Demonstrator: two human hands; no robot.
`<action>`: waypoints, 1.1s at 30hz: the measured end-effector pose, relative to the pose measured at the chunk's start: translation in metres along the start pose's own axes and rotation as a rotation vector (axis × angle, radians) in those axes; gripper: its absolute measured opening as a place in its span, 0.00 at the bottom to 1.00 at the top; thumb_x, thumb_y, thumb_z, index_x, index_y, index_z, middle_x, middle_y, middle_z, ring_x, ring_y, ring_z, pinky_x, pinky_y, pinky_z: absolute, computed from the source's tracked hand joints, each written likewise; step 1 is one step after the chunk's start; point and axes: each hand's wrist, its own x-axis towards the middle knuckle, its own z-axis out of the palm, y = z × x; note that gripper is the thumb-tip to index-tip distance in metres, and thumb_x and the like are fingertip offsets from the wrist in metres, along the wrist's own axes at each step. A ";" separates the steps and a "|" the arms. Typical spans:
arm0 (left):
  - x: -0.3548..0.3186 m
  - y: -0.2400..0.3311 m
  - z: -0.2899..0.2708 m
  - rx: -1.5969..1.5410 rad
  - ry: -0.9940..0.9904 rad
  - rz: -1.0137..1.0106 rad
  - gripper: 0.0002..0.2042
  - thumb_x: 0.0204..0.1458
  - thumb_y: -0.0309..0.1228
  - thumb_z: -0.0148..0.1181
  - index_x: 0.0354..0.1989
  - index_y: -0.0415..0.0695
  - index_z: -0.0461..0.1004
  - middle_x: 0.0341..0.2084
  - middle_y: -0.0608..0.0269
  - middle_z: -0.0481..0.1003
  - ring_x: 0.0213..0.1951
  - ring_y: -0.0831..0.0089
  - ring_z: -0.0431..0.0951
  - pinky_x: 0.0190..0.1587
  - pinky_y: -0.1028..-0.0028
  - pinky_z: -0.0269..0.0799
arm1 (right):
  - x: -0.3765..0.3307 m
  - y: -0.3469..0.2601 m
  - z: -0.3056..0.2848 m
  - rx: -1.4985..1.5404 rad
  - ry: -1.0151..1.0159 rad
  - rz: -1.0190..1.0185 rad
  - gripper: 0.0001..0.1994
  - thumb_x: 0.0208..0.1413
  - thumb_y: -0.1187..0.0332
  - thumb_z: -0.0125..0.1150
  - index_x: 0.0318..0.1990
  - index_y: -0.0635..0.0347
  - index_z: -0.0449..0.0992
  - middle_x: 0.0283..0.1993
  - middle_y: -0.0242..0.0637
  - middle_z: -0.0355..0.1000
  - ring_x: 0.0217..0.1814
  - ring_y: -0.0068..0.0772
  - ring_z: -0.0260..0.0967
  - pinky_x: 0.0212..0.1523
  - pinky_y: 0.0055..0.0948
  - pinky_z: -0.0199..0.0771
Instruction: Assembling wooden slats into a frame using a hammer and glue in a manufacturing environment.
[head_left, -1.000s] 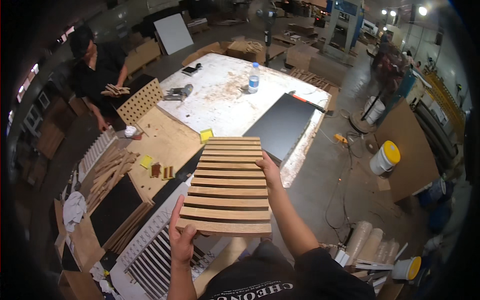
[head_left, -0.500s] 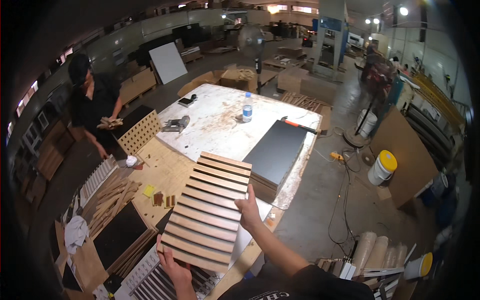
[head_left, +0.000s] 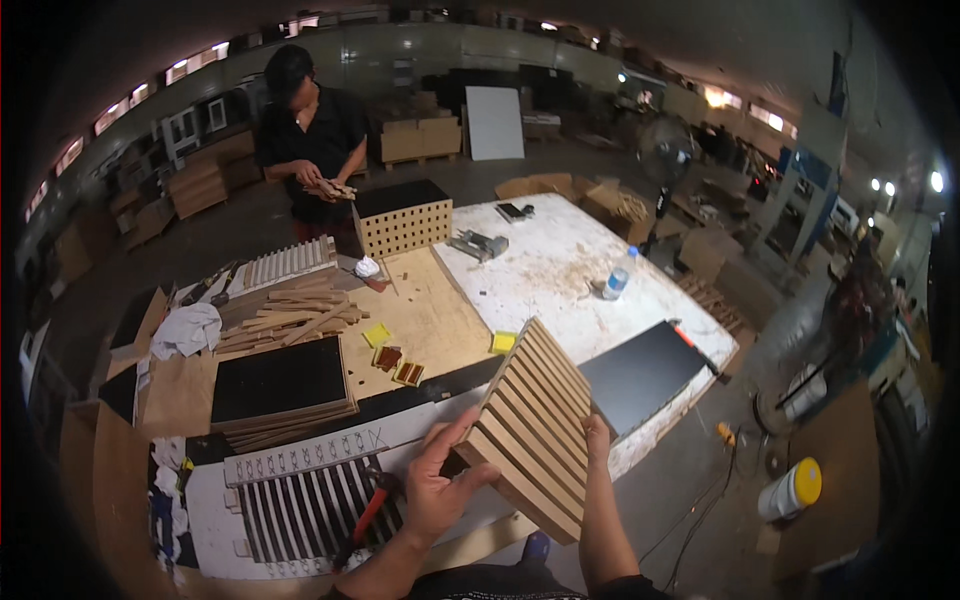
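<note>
Between my two hands is a slatted wooden panel (head_left: pixel 530 415), pale strips with dark gaps, held up and tilted over the table edge. My left hand (head_left: pixel 440 490) is closed on its near left corner, thumb on the front edge. My right hand (head_left: pixel 597 440) grips its right side; those fingers are partly hidden behind the panel. Just left of my left hand lies a hammer (head_left: pixel 372 515) with a red handle. It rests on a white frame (head_left: pixel 240 468) holding a row of black slats (head_left: pixel 300 515). Beyond the panel lies a dark flat board (head_left: pixel 645 375).
Loose wooden strips (head_left: pixel 295 318), black-topped boards (head_left: pixel 280 380) and a white cloth (head_left: pixel 188 330) lie on the left. A nail gun (head_left: pixel 478 244) and water bottle (head_left: pixel 620 274) are on the white tabletop (head_left: pixel 545 255). Across the table, a co-worker (head_left: pixel 318 140) holds small wooden pieces.
My view has swung left. The panel has turned and tilted more steeply in my hands, showing its near edge. The co-worker has brought both hands together at the wooden pieces.
</note>
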 end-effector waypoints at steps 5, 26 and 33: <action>0.011 0.007 0.047 0.042 0.072 0.040 0.17 0.52 0.22 0.51 0.52 0.35 0.68 0.39 0.60 0.73 0.43 0.76 0.71 0.45 0.78 0.67 | 0.043 -0.011 -0.045 0.270 -0.230 0.094 0.20 0.46 0.72 0.40 0.47 0.74 0.65 0.40 0.50 0.70 0.38 0.39 0.72 0.37 0.33 0.77; 0.077 -0.242 0.199 -0.317 0.196 -0.395 0.15 0.55 0.27 0.49 0.49 0.36 0.62 0.43 0.55 0.69 0.41 0.65 0.73 0.43 0.66 0.72 | 0.179 -0.100 -0.239 -0.184 0.262 -0.545 0.43 0.50 0.67 0.58 0.66 0.67 0.34 0.58 0.53 0.59 0.60 0.40 0.59 0.57 0.31 0.58; 0.074 -0.271 0.204 0.143 0.233 -0.507 0.27 0.56 0.38 0.51 0.58 0.36 0.52 0.50 0.52 0.65 0.48 0.64 0.69 0.48 0.67 0.68 | 0.237 -0.107 -0.274 -0.792 0.490 -0.516 0.49 0.44 0.46 0.61 0.66 0.60 0.40 0.69 0.52 0.35 0.71 0.54 0.33 0.66 0.41 0.41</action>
